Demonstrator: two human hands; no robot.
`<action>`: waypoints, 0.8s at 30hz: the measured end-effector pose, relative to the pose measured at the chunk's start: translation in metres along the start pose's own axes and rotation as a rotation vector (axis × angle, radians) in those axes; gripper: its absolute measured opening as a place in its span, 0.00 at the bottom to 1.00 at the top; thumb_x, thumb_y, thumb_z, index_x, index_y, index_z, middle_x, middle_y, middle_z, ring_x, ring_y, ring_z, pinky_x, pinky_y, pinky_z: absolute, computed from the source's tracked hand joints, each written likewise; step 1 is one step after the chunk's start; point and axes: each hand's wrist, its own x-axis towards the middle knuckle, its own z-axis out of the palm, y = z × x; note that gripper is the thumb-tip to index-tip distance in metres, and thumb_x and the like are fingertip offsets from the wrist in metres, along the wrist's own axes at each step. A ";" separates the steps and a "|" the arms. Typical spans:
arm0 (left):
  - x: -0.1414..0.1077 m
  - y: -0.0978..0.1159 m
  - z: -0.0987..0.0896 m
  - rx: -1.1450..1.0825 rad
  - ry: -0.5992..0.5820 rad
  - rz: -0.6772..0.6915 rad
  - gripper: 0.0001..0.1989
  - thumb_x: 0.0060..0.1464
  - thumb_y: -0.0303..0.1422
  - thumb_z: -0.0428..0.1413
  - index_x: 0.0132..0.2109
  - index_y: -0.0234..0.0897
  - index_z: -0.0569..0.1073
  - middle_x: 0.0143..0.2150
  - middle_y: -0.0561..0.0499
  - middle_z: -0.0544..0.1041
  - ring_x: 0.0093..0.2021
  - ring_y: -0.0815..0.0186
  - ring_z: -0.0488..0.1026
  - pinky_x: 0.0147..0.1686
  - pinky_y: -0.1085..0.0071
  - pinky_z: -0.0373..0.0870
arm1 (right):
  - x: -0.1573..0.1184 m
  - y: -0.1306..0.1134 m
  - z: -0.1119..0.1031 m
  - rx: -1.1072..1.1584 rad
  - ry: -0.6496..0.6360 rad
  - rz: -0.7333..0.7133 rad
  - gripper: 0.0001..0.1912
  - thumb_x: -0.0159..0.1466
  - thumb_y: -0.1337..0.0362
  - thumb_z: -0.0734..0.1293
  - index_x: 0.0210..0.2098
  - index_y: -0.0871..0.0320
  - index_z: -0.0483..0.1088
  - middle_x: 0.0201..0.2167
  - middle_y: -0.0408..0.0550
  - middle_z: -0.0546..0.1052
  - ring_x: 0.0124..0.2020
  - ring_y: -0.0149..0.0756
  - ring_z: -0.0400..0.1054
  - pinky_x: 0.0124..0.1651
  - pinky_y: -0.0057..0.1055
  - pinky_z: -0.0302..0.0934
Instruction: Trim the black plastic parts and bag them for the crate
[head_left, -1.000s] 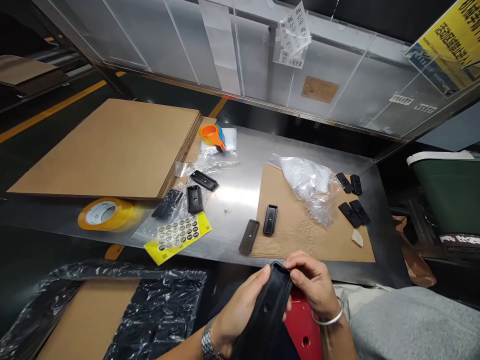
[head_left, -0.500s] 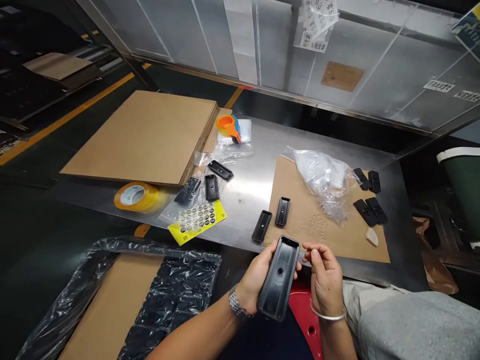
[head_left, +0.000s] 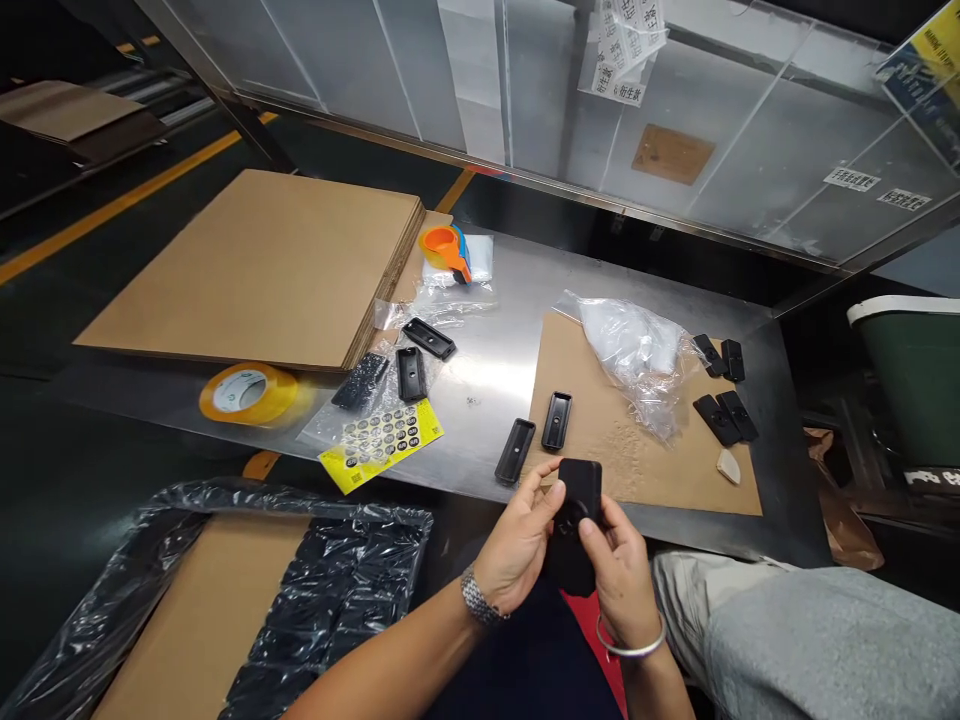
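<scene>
Between both hands is a black plastic rectangular part (head_left: 579,482), its flat side with a round central recess facing up. My left hand (head_left: 517,548) grips its left side, thumb and fingers near the upper end. On the other side my right hand (head_left: 621,575) is closed around it, thumb pressing close to the round recess. Whether anything small lies under that thumb is hidden. Just beyond, at the table edge, a black tray-shaped part (head_left: 514,451) lies hollow side up beside a similar black part (head_left: 556,421) on the cardboard sheet (head_left: 600,485).
Left on the metal table (head_left: 480,440) are stacked cardboard (head_left: 255,270), a tape roll (head_left: 244,393), an orange tape dispenser (head_left: 448,250) and a yellow sticker sheet (head_left: 382,447). A plastic bag (head_left: 637,345) lies right. Below left stands a plastic-lined box (head_left: 180,500). A grey-clothed person (head_left: 825,640) sits close right.
The black part has been turned over, from hollow side up to flat side up. My right hand has moved from beside it onto it. The view has shifted slightly.
</scene>
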 end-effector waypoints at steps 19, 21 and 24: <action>-0.030 0.008 -0.005 0.028 -0.377 -0.179 0.28 0.46 0.32 0.57 0.56 0.40 0.62 0.46 0.44 0.70 0.39 0.64 0.67 0.39 0.68 0.62 | -0.001 -0.029 0.006 0.427 0.191 0.083 0.15 0.55 0.56 0.65 0.40 0.54 0.62 0.41 0.48 0.71 0.36 0.33 0.67 0.38 0.30 0.62; -0.034 0.012 -0.003 0.013 -0.384 -0.186 0.27 0.45 0.31 0.58 0.55 0.40 0.64 0.47 0.44 0.70 0.42 0.62 0.67 0.39 0.68 0.62 | -0.001 -0.029 0.007 0.406 0.245 0.047 0.17 0.53 0.57 0.66 0.41 0.53 0.61 0.43 0.48 0.70 0.36 0.32 0.66 0.37 0.29 0.62; -0.039 0.015 -0.002 0.029 -0.397 -0.205 0.25 0.45 0.29 0.57 0.53 0.39 0.65 0.45 0.43 0.72 0.44 0.61 0.67 0.41 0.67 0.62 | -0.002 -0.027 0.009 0.365 0.295 -0.026 0.20 0.52 0.60 0.68 0.43 0.51 0.60 0.47 0.47 0.67 0.40 0.32 0.65 0.39 0.29 0.62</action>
